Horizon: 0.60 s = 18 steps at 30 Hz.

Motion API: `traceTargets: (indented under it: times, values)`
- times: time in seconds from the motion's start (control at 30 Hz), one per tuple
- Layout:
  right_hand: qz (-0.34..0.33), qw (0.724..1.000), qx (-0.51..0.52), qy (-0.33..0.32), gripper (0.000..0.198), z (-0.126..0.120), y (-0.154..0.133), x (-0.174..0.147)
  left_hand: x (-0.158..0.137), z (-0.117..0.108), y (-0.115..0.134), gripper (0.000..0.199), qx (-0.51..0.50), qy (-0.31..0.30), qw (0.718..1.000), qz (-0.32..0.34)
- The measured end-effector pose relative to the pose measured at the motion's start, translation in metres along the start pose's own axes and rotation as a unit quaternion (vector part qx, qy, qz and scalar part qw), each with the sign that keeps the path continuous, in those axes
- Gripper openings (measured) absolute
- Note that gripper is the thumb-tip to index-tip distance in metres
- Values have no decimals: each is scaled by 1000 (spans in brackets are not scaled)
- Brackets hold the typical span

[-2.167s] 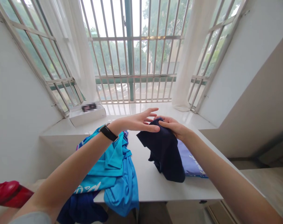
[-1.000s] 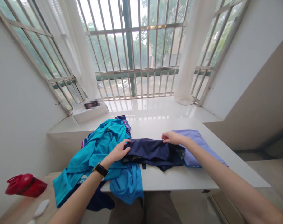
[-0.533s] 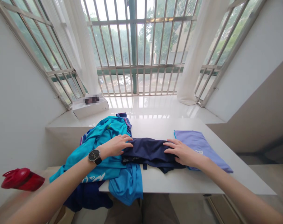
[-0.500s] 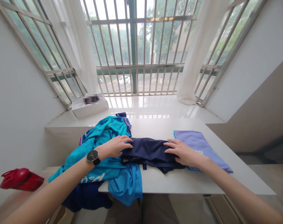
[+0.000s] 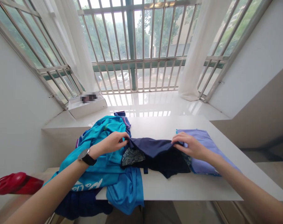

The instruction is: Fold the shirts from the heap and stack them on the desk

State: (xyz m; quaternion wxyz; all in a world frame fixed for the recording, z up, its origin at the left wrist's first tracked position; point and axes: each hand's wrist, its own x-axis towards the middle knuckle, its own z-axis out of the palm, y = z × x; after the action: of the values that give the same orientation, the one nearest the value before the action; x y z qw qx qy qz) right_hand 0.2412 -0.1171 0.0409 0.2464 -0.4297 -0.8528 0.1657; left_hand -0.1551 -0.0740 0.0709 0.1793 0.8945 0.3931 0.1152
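Note:
A dark navy garment (image 5: 155, 160) lies across the white table between my hands, its upper edge raised. My left hand (image 5: 115, 142) pinches its left corner, with a black watch on that wrist. My right hand (image 5: 188, 144) pinches the right corner. Paisley-patterned fabric shows beneath the lifted edge on the left and a little on the right. To the left, a heap of turquoise clothing (image 5: 97, 165) with white lettering partly lies under my left forearm. A folded lavender garment (image 5: 206, 144) sits on the right, partly behind my right hand.
A blue sleeve-like piece (image 5: 126, 189) hangs over the front edge of the white table (image 5: 190, 186). A red bottle (image 5: 19, 183) is at the lower left. On the sill are a white box (image 5: 87, 107) and curtains (image 5: 190, 62) before a barred window.
Both hands have gone from resting flat on the navy garment to gripping its upper corners. Its edge is now lifted, and patterned fabric has come into sight. The view has tilted slightly down.

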Motion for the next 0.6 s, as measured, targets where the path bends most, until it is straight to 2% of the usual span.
traceTargets:
  times: [0.1,0.17,0.23,0.3,0.37,0.43,0.5,0.6]
  values:
    - [141,987,8,78,20,-8,26,29,43,-1,-18,17,-35,80,994,-68]
    - [214,972,10,97,20,-7,47,47,72,3,-33,16,-31,123,986,-110]
    - [256,960,-7,112,18,-3,66,59,94,11,-46,18,-13,151,978,-141]
    - [274,952,-33,134,20,2,77,61,103,20,-52,28,14,179,973,-146]
    - [266,950,-51,153,25,4,78,53,98,28,-47,37,37,198,972,-124]
    - [236,958,-60,150,26,2,71,38,81,36,-32,34,45,183,978,-89]
    - [205,968,-69,128,25,-2,57,19,57,43,-10,24,45,131,989,-53]
    - [205,969,-93,99,27,-10,37,-8,24,56,21,26,51,51,997,-6]
